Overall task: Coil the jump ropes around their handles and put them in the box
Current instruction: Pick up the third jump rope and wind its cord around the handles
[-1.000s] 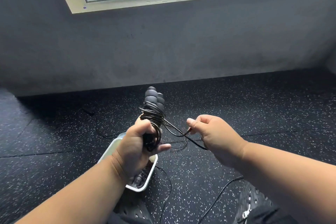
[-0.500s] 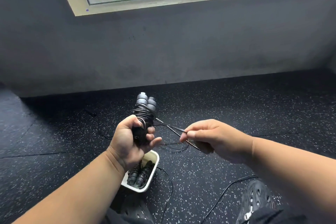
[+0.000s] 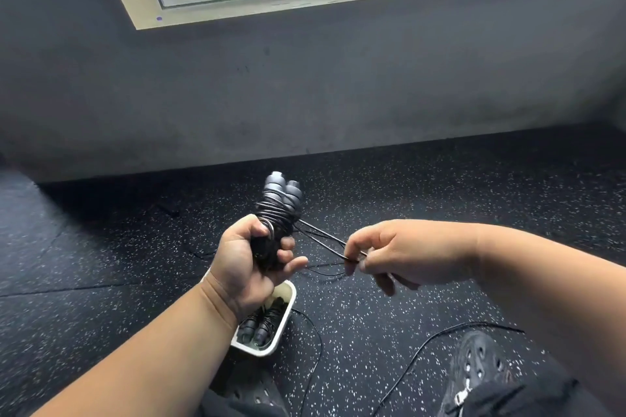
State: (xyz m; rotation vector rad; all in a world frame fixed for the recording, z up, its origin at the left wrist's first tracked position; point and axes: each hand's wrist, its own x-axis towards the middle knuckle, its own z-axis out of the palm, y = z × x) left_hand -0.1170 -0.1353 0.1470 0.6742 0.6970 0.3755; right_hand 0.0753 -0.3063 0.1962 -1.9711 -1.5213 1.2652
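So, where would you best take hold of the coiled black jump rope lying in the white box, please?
Judging by its pose, take the coiled black jump rope across its wound middle, coming from above: the white box is open-topped and its walls block the sides. The left hand partly hides it.

Black rope (image 3: 321, 237) on grey handles (image 3: 283, 191), white box (image 3: 283, 332), white-speckled black floor (image 3: 423, 196).

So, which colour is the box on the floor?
The box is white, seen in the head view, the only one.
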